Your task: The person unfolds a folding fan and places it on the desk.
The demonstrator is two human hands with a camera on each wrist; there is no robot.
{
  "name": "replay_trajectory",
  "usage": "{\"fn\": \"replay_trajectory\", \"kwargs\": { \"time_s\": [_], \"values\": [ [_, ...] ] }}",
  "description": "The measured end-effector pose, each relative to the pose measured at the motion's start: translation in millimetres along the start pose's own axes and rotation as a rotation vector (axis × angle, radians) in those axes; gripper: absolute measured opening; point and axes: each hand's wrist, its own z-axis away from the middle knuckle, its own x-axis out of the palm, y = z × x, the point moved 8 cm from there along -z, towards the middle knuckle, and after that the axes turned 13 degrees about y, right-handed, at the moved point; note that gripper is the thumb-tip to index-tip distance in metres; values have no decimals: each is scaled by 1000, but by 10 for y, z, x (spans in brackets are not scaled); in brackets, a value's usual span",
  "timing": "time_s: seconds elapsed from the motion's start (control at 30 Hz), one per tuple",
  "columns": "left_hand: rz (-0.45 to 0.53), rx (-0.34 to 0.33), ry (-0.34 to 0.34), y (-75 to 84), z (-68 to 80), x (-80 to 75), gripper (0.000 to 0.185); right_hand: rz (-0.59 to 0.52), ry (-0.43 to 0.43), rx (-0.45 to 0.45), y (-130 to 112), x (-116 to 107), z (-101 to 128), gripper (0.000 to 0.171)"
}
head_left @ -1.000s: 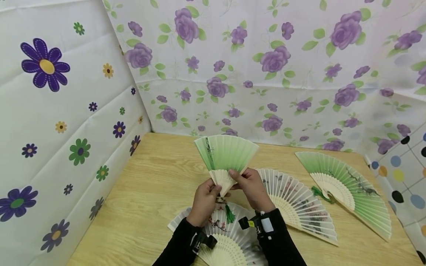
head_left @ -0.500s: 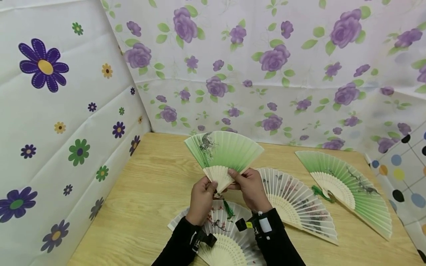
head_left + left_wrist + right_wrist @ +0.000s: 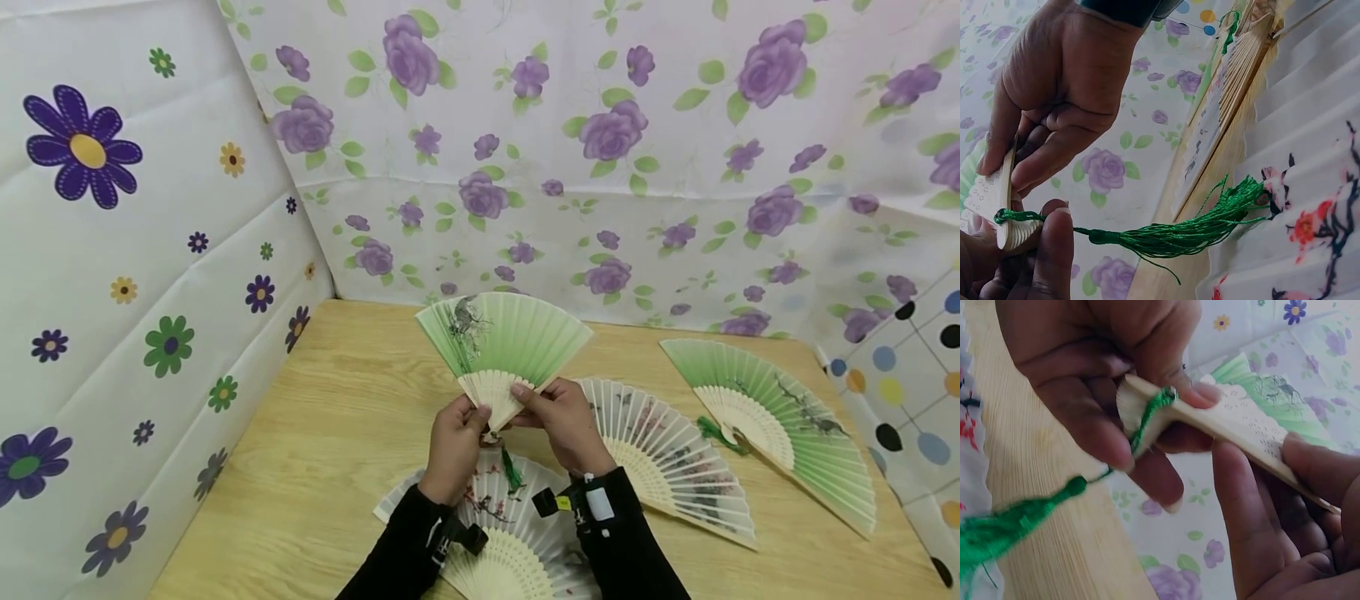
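two hands (image 3: 456,437) (image 3: 562,421) pinch a half-open green paper fan (image 3: 504,346) by its ribs; uneven pulling could tear the pleats.

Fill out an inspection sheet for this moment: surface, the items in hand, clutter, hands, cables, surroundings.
Surface: light wooden table, bare at its left side.
Items in hand: green folding fan held up above the table, partly spread; its green tassel hangs from the pivot end.
Clutter: three spread fans lying flat: a white floral fan under the forearms, a second white fan to its right, a green fan on the table farthest right.
Hands: left hand pinches the pivot end; right hand grips the ribs just above it.
Cables: nothing seen; only wrist-worn cameras on the black sleeves.
Surroundings: flower-print cloth walls on the left and back, dotted cloth at the right.
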Motion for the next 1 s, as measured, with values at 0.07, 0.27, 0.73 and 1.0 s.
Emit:
{"fn": "replay_trajectory", "kwargs": {
  "time_s": [0.07,0.27,0.73,1.0],
  "values": [
    [0,3,6,13,-14,4,28,-35,27,-4,-15,7,-1,32],
    [-6,32,27,75,-71,16,28,-167,145,-23,-28,14,13,31],
    [39,27,86,74,-97,35,25,-185,216,-37,-34,2,43,33],
    [74,8,99,92,-107,122,25,-186,234,-35,-48,-78,21,33]
  ]
}}
